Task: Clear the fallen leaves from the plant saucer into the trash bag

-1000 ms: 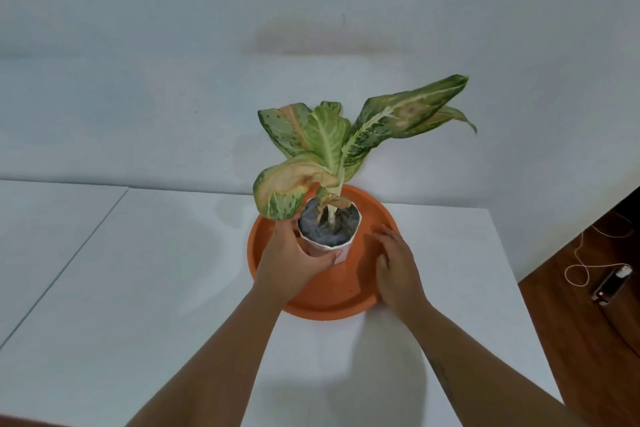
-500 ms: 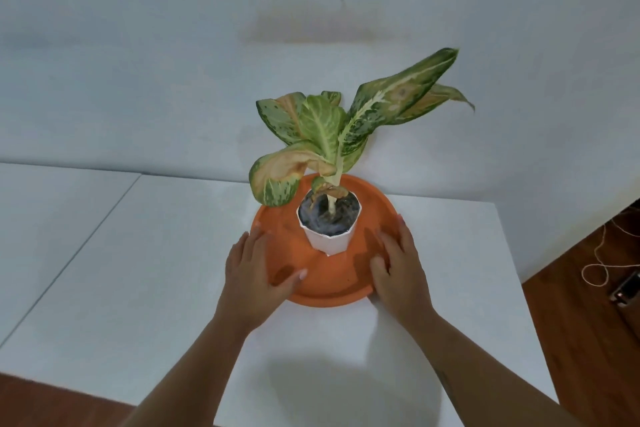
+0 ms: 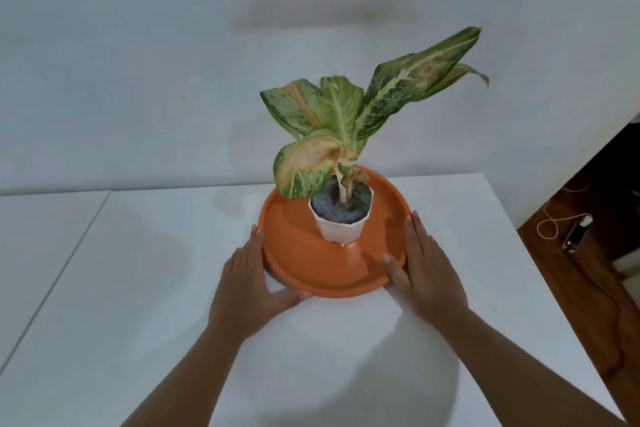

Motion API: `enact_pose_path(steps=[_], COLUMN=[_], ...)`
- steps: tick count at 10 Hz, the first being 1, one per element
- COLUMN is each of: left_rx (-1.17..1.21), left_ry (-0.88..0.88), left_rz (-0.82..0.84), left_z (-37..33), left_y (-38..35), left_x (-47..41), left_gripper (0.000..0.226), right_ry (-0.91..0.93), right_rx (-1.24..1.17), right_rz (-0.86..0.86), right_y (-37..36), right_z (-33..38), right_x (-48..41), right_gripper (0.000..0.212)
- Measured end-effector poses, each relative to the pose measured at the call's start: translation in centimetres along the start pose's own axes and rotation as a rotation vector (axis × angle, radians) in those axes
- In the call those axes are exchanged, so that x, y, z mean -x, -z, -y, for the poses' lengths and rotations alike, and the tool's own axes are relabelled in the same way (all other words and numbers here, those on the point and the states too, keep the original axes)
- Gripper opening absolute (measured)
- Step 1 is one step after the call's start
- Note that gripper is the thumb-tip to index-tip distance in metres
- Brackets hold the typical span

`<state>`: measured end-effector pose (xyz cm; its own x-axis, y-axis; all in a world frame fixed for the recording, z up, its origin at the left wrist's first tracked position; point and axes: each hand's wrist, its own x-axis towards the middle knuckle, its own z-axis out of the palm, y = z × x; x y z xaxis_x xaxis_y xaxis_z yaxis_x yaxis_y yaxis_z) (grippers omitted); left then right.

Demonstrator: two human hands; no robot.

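Observation:
A round orange saucer (image 3: 294,253) sits on the white table (image 3: 138,288). In its middle stands a small white pot (image 3: 341,234) with a variegated green plant (image 3: 343,107); one leaf (image 3: 304,163) is yellowed and drooping. My left hand (image 3: 249,277) rests flat against the saucer's left rim, thumb under its near edge. My right hand (image 3: 424,263) lies flat against the right rim, thumb on the rim. No loose leaves show on the saucer's floor. No trash bag is in view.
A white wall rises right behind the table. The table's right edge drops to a brown wooden floor (image 3: 571,288), where a small device with a white cable (image 3: 576,234) lies. A seam (image 3: 69,263) divides the tabletop at the left.
My left hand has let go of the pot and moved down to the saucer's left rim. My right hand has slid out along the right rim. The view shifted left.

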<state>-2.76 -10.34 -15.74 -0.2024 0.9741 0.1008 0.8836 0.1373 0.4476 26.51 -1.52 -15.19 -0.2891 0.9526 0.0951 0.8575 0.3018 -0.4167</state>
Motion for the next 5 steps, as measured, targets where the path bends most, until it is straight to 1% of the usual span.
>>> enact_pose_path(steps=[2, 3, 4, 5], left_rx=[-0.023, -0.055, -0.166, -0.279], left_ry=[-0.010, 0.020, 0.032, 0.065], left_rz=[-0.027, -0.017, -0.019, -0.010], left_z=[0.1, 0.1, 0.4, 1.6], left_y=[0.1, 0.1, 0.3, 0.5], left_x=[0.3, 0.7, 2.1, 3.7], left_gripper=[0.134, 0.131, 0.119, 0.102], right_ry=[-0.027, -0.114, -0.153, -0.105], right_rx=[-0.025, -0.105, -0.033, 0.147], right_rz=[0.009, -0.011, -0.059, -0.073], right_y=[0.1, 0.4, 0.3, -0.4], right_z=[0.5, 0.5, -0.2, -1.1], right_x=[0.1, 0.6, 1.9, 2.9], right_gripper=[0.089, 0.078, 0.067, 0.064])
